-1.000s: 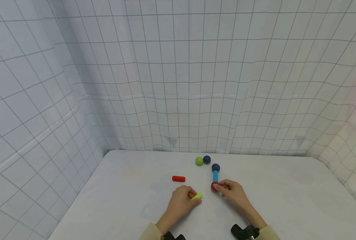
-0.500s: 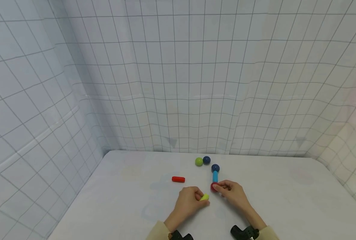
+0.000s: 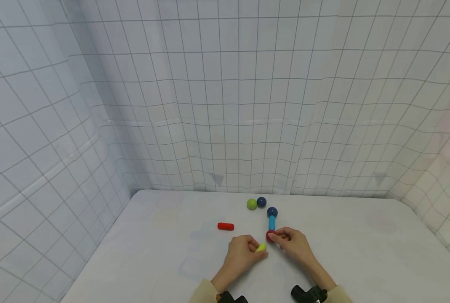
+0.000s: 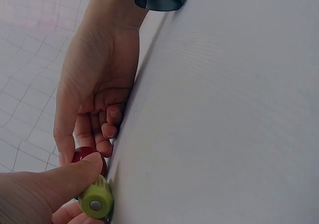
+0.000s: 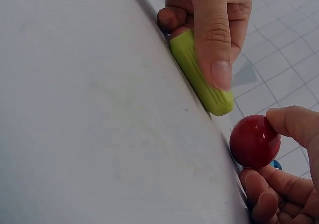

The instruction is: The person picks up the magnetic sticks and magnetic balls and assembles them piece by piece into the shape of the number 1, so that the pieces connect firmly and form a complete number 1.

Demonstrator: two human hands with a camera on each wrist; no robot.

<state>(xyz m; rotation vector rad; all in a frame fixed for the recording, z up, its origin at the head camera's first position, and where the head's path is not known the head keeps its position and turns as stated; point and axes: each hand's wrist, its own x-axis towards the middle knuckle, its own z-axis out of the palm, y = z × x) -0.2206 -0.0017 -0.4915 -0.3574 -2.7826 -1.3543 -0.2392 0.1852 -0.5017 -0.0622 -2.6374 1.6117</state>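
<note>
My left hand point(image 3: 240, 255) pinches a yellow-green ridged rod point(image 5: 202, 79) between thumb and fingers, low over the table. In the left wrist view a round metal tip shows in the end of this green rod point(image 4: 95, 202). My right hand point(image 3: 294, 244) pinches a red ball point(image 5: 255, 141) on the table. A light blue rod point(image 3: 272, 223) runs from the red ball to a dark blue ball point(image 3: 272, 211), in a line pointing away from me. In the right wrist view a small gap separates the green rod's end from the red ball.
A red rod point(image 3: 225, 226) lies to the left, beyond my left hand. Farther back, a green ball point(image 3: 251, 203) and another dark blue ball point(image 3: 261, 202) sit side by side. The white table point(image 3: 153, 252) ends at a gridded curtain point(image 3: 225, 105) behind.
My left hand has moved right with the green rod, closer to the red ball, and the rod's angle has turned slightly. My right hand stays nearly still on the red ball.
</note>
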